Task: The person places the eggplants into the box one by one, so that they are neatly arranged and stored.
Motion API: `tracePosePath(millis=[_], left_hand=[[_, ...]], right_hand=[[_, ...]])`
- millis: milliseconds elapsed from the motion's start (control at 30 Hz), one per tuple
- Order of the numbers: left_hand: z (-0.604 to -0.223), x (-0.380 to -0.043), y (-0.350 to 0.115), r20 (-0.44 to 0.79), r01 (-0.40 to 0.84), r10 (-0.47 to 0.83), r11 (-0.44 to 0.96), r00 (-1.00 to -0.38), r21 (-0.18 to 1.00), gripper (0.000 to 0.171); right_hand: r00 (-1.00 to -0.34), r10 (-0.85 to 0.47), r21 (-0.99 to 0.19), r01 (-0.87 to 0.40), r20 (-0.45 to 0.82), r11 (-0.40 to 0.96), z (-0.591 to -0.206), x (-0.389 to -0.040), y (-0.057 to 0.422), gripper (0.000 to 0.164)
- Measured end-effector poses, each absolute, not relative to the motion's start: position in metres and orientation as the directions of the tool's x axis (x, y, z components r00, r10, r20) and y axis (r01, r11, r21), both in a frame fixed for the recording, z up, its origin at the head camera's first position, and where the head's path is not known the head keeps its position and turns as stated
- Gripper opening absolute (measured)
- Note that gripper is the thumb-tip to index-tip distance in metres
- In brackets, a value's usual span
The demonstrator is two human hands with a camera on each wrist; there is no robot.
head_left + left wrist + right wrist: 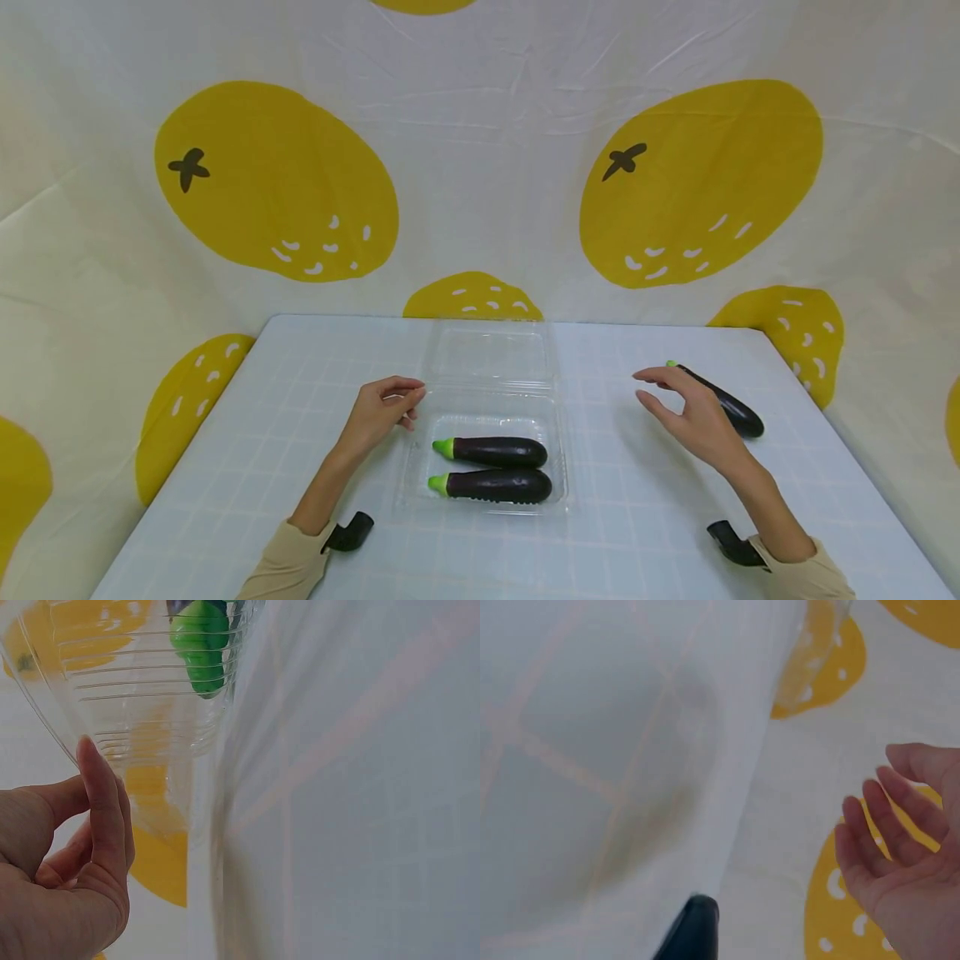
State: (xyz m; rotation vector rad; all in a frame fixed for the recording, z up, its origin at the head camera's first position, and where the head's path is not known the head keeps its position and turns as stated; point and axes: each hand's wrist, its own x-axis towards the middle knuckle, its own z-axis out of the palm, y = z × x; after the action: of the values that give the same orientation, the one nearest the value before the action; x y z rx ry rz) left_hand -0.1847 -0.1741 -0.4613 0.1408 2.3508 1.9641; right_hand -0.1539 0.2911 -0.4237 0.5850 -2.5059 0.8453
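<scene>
A clear plastic clamshell container (561, 450) lies open on the table, its lid (491, 354) folded back. Two dark eggplants with green stems, an upper eggplant (501, 452) and a lower eggplant (495, 485), lie side by side in the base. My left hand (381, 410) pinches the container's left rim near the hinge, thumb and index finger at the edge. To the right, my right hand (697, 417) hovers above the table with fingers apart and nothing between them. Beyond it a third eggplant (738, 415) lies on the table, partly hidden by that hand.
A pale checked cloth covers the table (615, 533). Behind it hangs a white curtain (487, 167) printed with large yellow fruit. Black curved pieces, a left piece (351, 532) and a right piece (731, 543), sit at the wrists.
</scene>
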Motion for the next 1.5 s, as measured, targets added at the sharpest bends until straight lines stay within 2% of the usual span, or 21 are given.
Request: tracePosePath(millis=[267,567,933,1500], left_hand=[[-0.461,-0.185,-0.173,-0.010,0.011,0.109,0.188,-0.994,0.982,0.035],[-0.461,-0.185,-0.173,-0.004,0.017,0.114,0.178,-0.993,0.984,0.033],[-0.460,-0.184,-0.172,-0.006,0.014,0.108,0.180,-0.994,0.983,0.031],[-0.460,-0.183,-0.172,-0.009,0.009,0.114,0.162,-0.993,0.987,0.035]], right_hand=[[-0.821,-0.187,-0.506,-0.494,0.539,0.707,-0.428,-0.151,0.315,0.031],[-0.866,-0.110,-0.553,-0.404,0.487,0.729,-0.431,-0.147,0.335,0.030],[-0.937,0.024,-0.571,-0.192,0.348,0.798,-0.433,-0.146,0.357,0.032],[-0.974,-0.001,-0.535,-0.126,0.228,0.835,-0.443,-0.148,0.385,0.042]])
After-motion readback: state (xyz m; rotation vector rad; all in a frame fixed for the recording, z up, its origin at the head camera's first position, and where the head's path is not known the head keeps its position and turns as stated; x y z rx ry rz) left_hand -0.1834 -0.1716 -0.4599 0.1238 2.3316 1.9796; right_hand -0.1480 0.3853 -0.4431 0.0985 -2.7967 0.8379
